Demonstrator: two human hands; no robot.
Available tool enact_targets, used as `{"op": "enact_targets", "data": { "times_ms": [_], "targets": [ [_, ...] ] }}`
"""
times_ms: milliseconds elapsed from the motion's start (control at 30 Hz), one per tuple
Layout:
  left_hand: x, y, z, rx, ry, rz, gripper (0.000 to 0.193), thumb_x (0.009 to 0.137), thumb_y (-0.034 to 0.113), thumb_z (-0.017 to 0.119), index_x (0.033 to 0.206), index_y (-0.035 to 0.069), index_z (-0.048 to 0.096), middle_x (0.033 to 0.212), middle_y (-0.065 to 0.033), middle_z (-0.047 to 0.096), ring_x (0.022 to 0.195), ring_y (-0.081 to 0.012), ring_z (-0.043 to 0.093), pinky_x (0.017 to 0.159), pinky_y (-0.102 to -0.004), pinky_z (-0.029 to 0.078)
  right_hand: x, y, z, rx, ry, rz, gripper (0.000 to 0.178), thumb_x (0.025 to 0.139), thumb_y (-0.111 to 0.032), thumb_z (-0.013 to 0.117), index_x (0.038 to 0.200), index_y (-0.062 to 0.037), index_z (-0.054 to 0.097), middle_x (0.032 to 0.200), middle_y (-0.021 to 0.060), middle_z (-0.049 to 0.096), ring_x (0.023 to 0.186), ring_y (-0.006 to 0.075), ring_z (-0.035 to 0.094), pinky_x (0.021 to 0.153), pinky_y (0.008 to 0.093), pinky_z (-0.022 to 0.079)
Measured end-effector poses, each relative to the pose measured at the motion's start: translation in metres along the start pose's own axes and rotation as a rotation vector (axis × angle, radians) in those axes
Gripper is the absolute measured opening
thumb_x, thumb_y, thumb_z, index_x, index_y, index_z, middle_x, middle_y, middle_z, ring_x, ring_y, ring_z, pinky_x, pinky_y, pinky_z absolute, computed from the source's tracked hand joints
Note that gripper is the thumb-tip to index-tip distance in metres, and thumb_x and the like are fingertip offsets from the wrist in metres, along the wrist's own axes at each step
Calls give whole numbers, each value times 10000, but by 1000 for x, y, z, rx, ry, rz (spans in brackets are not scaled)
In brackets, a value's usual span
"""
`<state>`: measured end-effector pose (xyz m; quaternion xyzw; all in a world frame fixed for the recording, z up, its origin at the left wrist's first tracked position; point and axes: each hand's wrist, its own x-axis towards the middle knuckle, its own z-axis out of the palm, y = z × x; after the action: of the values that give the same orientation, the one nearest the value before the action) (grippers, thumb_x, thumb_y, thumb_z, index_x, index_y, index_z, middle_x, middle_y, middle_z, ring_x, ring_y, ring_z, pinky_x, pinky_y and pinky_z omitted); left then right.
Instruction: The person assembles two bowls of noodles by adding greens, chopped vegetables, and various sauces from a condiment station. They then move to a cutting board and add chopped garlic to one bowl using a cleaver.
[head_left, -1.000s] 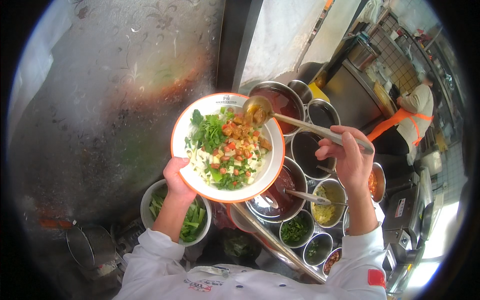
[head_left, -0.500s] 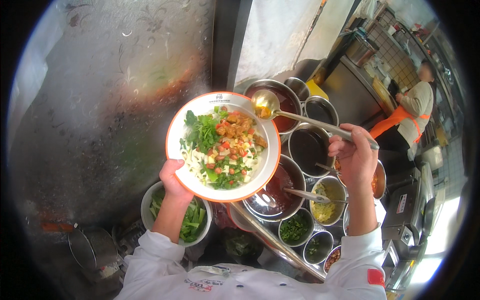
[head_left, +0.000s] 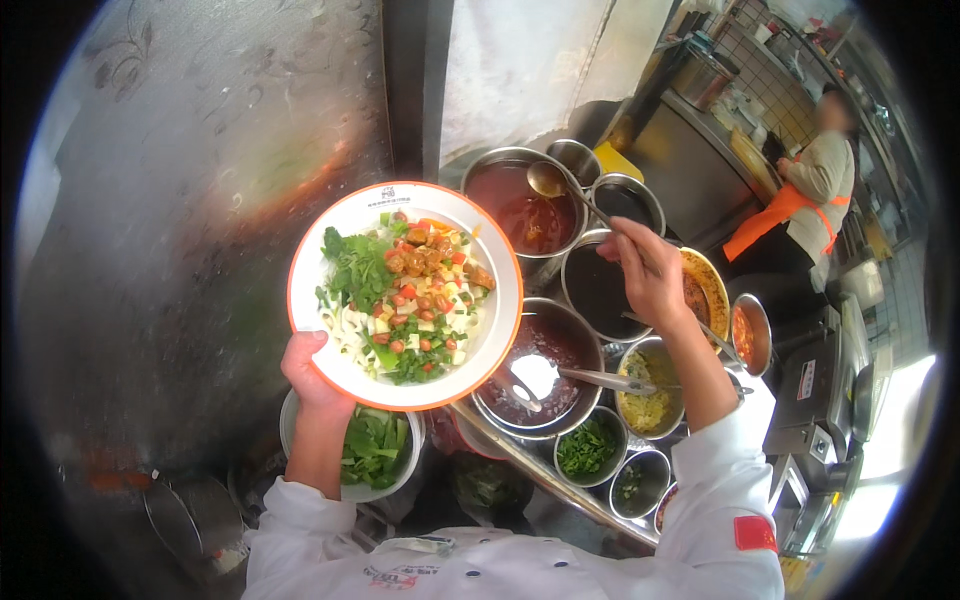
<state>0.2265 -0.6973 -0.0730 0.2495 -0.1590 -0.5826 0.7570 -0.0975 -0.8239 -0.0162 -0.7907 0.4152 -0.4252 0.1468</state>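
My left hand (head_left: pixel 318 378) grips the lower left rim of a white bowl (head_left: pixel 345 375) with an orange edge. In the bowl lie white noodles (head_left: pixel 352 338), cilantro (head_left: pixel 360 268), peanuts, chopped greens and brown diced topping (head_left: pixel 425 255). My right hand (head_left: pixel 650 275) is closed around the handle of a metal ladle (head_left: pixel 547 181). The ladle's head is over a pot of red-brown sauce (head_left: pixel 510 205), to the right of the bowl; whether it touches the sauce I cannot tell. Below my right hand stands a pot of dark liquid (head_left: pixel 600 285).
Several metal containers crowd the right side: a pot with a ladle in it (head_left: pixel 560 410), yellow minced stuff (head_left: pixel 645 410), chopped greens (head_left: pixel 590 445), red-orange sauce (head_left: pixel 745 335). A tub of leafy greens (head_left: pixel 378 450) sits below the bowl. A person in an orange apron (head_left: pixel 790 205) stands far right.
The ladle has moved from beside the bowl's rim, where it held some topping, to over the red-brown sauce pot. My right hand shifted left and up; the bowl shifted slightly left.
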Motion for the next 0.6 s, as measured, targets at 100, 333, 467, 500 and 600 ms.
{"op": "enact_targets", "data": {
  "times_ms": [100,333,467,500,600],
  "targets": [
    [4,-5,-4,-5,-8,-21,645,678,208,438,1261,-61,376,1214,-195,487,1112,-304,486,978,-384,364,12,17,13,107,-38,91,179,905,-45,471,1017,61,562,757,112,615,684,184,647,639,262,527],
    [4,1,18,7,-28,-31,624,686,194,444,1252,-62,388,1214,-196,493,1112,-300,493,972,-389,372,35,4,-4,635,252,520,246,916,-127,441,1007,94,502,805,199,596,685,248,645,609,325,554],
    [6,6,35,48,78,-76,597,689,187,453,1232,-58,414,1190,-190,512,1102,-297,497,965,-390,376,51,-20,-30,755,357,650,220,868,-93,469,964,104,493,772,210,600,646,271,645,569,328,549],
    [7,8,38,33,98,-96,591,688,184,459,1227,-55,420,1185,-187,514,1095,-294,500,964,-387,376,52,-29,-38,792,369,649,230,837,-92,491,940,114,494,764,226,599,634,278,637,556,333,540],
    [10,4,37,-6,103,-122,579,685,180,475,1217,-44,433,1172,-172,523,1081,-283,505,962,-376,371,45,-60,-53,795,327,575,236,851,-106,458,929,113,499,739,222,595,614,259,623,537,325,518]
  ]
}}
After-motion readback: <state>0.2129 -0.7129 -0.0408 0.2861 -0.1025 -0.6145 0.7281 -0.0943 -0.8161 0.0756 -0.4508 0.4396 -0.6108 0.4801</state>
